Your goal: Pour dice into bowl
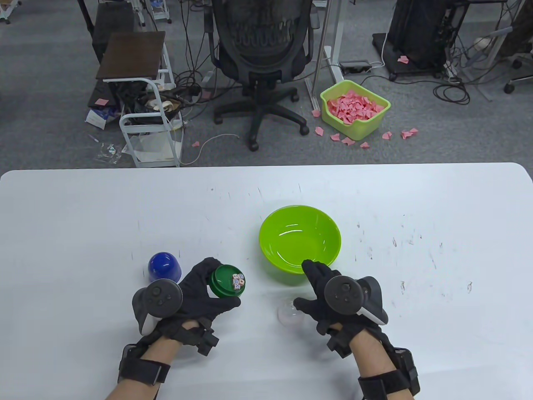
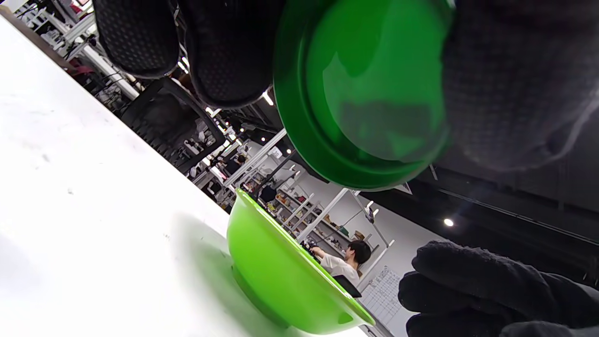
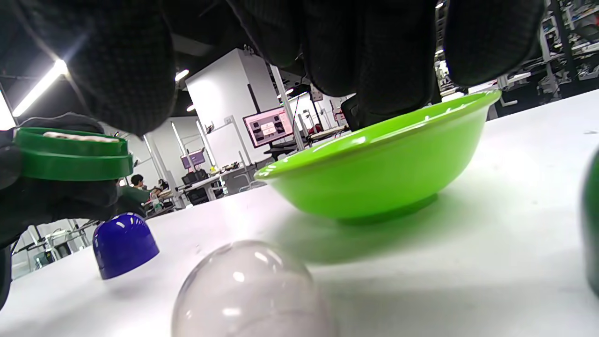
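My left hand (image 1: 222, 287) grips a round dark green dice base (image 1: 220, 276) and holds it level above the table, left of the bowl. Several white dice (image 1: 238, 282) sit in it. Its underside fills the left wrist view (image 2: 369, 93). The lime green bowl (image 1: 300, 237) stands empty on the table; it also shows in the right wrist view (image 3: 383, 168). My right hand (image 1: 308, 287) is open, fingers spread, just in front of the bowl and above a clear dome lid (image 1: 289, 313) that rests on the table (image 3: 252, 290).
A blue dome cup (image 1: 164, 266) stands mouth down on the white table (image 1: 416, 208), left of my left hand; it also shows in the right wrist view (image 3: 124, 243). A dark green shape (image 3: 592, 224) cuts in at that view's right edge.
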Demonstrator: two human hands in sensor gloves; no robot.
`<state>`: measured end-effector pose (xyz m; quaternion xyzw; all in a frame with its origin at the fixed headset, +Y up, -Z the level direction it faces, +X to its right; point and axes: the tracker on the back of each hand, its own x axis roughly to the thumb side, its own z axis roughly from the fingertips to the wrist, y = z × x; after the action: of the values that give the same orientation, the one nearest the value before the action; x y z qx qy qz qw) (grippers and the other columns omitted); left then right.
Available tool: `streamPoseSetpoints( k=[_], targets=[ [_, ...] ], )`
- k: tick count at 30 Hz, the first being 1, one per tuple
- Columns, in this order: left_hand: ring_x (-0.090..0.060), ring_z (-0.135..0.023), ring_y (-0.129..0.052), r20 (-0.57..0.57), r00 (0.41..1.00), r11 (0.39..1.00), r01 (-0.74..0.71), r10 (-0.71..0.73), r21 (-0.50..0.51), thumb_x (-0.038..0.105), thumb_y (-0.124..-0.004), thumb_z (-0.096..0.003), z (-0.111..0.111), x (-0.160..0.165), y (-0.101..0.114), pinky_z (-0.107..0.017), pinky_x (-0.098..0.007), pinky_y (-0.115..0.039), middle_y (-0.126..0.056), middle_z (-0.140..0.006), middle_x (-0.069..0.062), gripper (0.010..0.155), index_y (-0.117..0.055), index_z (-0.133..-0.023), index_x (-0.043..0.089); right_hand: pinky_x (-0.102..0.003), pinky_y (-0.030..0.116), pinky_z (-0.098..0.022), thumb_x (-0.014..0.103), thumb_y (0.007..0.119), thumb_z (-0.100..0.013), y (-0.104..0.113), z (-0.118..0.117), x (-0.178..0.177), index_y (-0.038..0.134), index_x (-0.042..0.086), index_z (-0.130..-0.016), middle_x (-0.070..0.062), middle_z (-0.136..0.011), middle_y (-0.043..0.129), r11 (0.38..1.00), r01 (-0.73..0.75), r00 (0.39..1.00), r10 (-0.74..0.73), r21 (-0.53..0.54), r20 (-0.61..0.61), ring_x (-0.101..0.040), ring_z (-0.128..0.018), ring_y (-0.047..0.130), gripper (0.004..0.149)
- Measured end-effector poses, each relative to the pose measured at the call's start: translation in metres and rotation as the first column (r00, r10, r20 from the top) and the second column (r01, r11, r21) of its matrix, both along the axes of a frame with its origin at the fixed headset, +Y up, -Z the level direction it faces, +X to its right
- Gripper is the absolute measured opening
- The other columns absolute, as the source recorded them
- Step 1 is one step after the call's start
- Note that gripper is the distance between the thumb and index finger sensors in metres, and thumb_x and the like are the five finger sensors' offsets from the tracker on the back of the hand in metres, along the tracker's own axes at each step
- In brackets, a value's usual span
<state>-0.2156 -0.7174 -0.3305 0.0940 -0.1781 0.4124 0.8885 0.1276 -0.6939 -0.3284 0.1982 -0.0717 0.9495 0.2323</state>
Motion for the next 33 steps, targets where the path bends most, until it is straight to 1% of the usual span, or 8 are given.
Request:
streamPoseSetpoints(
  k=[3, 8, 17, 23, 27, 29, 33],
  targets=[
    [-0.028, -0.081, -0.089, -0.004, 1.000, 1.000, 0.009, -0.009, 0.004, 0.065, -0.101, -0.0266, -0.002, 0.004, 0.002, -0.070, -0.057, -0.074, -0.072, -0.102, -0.013, 0.102, -0.048, -0.101, 0.019, -0.072, 0.068, -0.057, 0.047, 0.091, -0.040, 0.001, -0.001, 0.004, 0.056, 0.003, -0.105, -0.030, -0.104, 0.070, 1.000, 0.012, 1.000, -0.012, 0.004, 0.010, -0.055, -0.077, 0.082, 0.086],
    [-0.029, -0.081, -0.089, -0.004, 1.000, 1.000, 0.000, 0.000, -0.016, 0.067, -0.099, -0.0288, -0.014, 0.012, 0.009, -0.070, -0.057, -0.074, -0.073, -0.102, -0.014, 0.101, -0.049, -0.102, 0.019, -0.072, 0.068, -0.057, 0.048, 0.090, -0.041, 0.001, -0.002, 0.008, 0.056, 0.003, -0.105, -0.030, -0.104, 0.070, 0.999, 0.031, 0.999, -0.031, 0.007, 0.028, -0.055, -0.077, 0.082, 0.085],
    [-0.031, -0.077, -0.089, -0.013, 0.998, 0.998, 0.059, -0.059, 0.006, 0.072, -0.095, -0.0315, -0.040, 0.036, 0.034, -0.069, -0.058, -0.074, -0.076, -0.100, -0.017, 0.099, -0.053, -0.103, 0.019, -0.072, 0.068, -0.057, 0.048, 0.089, -0.042, -0.003, -0.007, 0.019, 0.057, 0.003, -0.105, -0.031, -0.104, 0.071, 0.997, 0.068, 0.996, -0.067, -0.021, 0.066, -0.055, -0.077, 0.082, 0.083],
    [-0.031, -0.072, -0.090, 0.005, 0.989, 0.989, 0.148, -0.148, 0.024, 0.076, -0.092, -0.0317, -0.060, 0.063, 0.043, -0.067, -0.058, -0.075, -0.080, -0.096, -0.019, 0.098, -0.058, -0.104, 0.019, -0.072, 0.068, -0.057, 0.049, 0.088, -0.043, -0.004, -0.006, 0.020, 0.057, 0.003, -0.105, -0.031, -0.104, 0.070, 0.997, 0.073, 0.995, -0.071, -0.026, 0.070, -0.056, -0.077, 0.082, 0.083],
    [-0.031, -0.068, -0.090, 0.019, 0.980, 0.980, 0.198, -0.198, 0.016, 0.078, -0.088, -0.0323, -0.074, 0.083, 0.044, -0.065, -0.058, -0.075, -0.081, -0.094, -0.020, 0.096, -0.061, -0.103, 0.019, -0.072, 0.069, -0.057, 0.050, 0.087, -0.043, -0.004, -0.006, 0.020, 0.057, 0.003, -0.105, -0.031, -0.104, 0.070, 0.997, 0.068, 0.995, -0.066, -0.031, 0.070, -0.056, -0.077, 0.082, 0.083],
    [-0.031, -0.066, -0.091, 0.026, 0.971, 0.971, 0.238, -0.239, 0.015, 0.079, -0.086, -0.0325, -0.081, 0.093, 0.043, -0.064, -0.058, -0.076, -0.083, -0.092, -0.020, 0.096, -0.062, -0.103, 0.018, -0.072, 0.068, -0.057, 0.050, 0.086, -0.043, -0.004, -0.006, 0.021, 0.057, 0.003, -0.105, -0.031, -0.104, 0.070, 0.997, 0.066, 0.995, -0.063, -0.037, 0.072, -0.056, -0.077, 0.082, 0.083],
    [-0.031, -0.062, -0.091, 0.046, 0.938, 0.939, 0.343, -0.343, 0.000, 0.079, -0.085, -0.0321, -0.099, 0.117, 0.041, -0.062, -0.058, -0.076, -0.085, -0.090, -0.022, 0.096, -0.064, -0.103, 0.017, -0.072, 0.068, -0.057, 0.050, 0.086, -0.044, -0.006, -0.007, 0.021, 0.057, 0.003, -0.105, -0.031, -0.104, 0.070, 0.997, 0.060, 0.996, -0.056, -0.052, 0.075, -0.056, -0.077, 0.082, 0.083]
  ],
)
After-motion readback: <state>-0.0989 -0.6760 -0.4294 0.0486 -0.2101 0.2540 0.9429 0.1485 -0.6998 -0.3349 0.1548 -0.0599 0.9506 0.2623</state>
